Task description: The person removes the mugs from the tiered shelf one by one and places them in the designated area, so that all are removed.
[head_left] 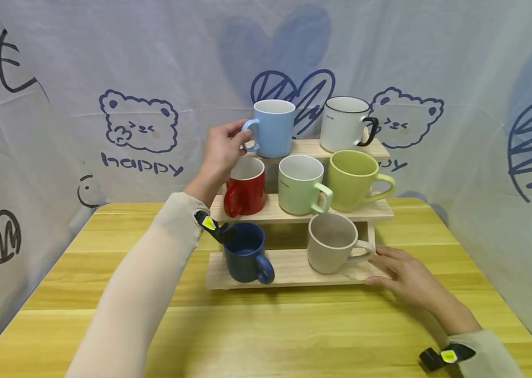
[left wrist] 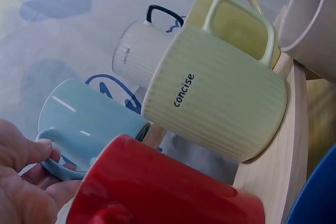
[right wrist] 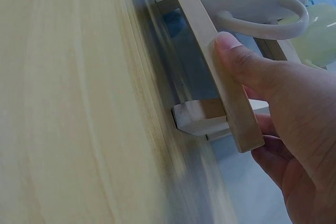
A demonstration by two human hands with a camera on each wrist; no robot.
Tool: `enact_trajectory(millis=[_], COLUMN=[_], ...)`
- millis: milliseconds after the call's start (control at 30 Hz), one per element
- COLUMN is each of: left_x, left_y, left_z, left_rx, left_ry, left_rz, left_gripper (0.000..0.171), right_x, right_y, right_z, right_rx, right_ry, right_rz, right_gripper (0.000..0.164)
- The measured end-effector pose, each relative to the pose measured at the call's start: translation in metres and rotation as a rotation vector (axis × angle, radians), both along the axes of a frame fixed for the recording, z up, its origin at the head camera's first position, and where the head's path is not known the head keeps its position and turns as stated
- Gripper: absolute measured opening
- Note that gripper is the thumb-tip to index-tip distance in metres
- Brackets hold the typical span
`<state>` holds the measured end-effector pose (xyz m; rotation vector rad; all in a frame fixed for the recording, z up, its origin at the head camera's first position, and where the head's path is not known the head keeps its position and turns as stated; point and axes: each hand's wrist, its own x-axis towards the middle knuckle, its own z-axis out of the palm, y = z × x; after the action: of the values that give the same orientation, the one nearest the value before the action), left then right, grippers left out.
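On the top tier of a three-tier wooden rack [head_left: 289, 269], my left hand [head_left: 222, 149] pinches the handle of a light blue mug [head_left: 274, 131]. The left wrist view shows thumb and fingers at that light blue handle. My right hand [head_left: 405, 275] grips the right end of the lowest board; in the right wrist view its thumb lies on the front edge and the fingers are behind. Closest to that hand is a beige mug [head_left: 329, 247], its handle turned right. Below my left hand stands a red mug [head_left: 249, 191] on the middle tier.
A white mug [head_left: 341, 126] with black handle shares the top tier. Pale green [head_left: 299, 189] and yellow-green [head_left: 348, 184] mugs stand on the middle tier. A dark blue mug [head_left: 243, 257] sits at lower left, under my left wrist. Printed cloth [head_left: 190, 47] hangs behind the wooden table [head_left: 256, 331].
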<state>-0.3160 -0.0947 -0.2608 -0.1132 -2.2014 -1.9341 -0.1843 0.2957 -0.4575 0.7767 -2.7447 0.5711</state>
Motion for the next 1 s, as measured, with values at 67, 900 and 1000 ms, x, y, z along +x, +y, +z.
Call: enact_trajectory(millis=[67, 900, 1000], left_x=[0.002, 0.023, 0.025], left_y=[-0.001, -0.052, -0.059], left_z=[0.002, 0.015, 0.016], left_rx=[0.010, 0.046, 0.053], left_ry=[-0.005, -0.010, -0.008], left_rz=[-0.003, 0.056, 0.070], left_gripper=[0.034, 0.036, 0.036], right_x=[0.000, 0.000, 0.000], right_y=[0.000, 0.001, 0.001], right_z=[-0.001, 0.000, 0.000], right_rx=[-0.001, 0.008, 0.009], right_ry=[0.000, -0.027, -0.036], right_rz=[-0.004, -0.017, -0.021], right_gripper=[0.051, 0.053, 0.053])
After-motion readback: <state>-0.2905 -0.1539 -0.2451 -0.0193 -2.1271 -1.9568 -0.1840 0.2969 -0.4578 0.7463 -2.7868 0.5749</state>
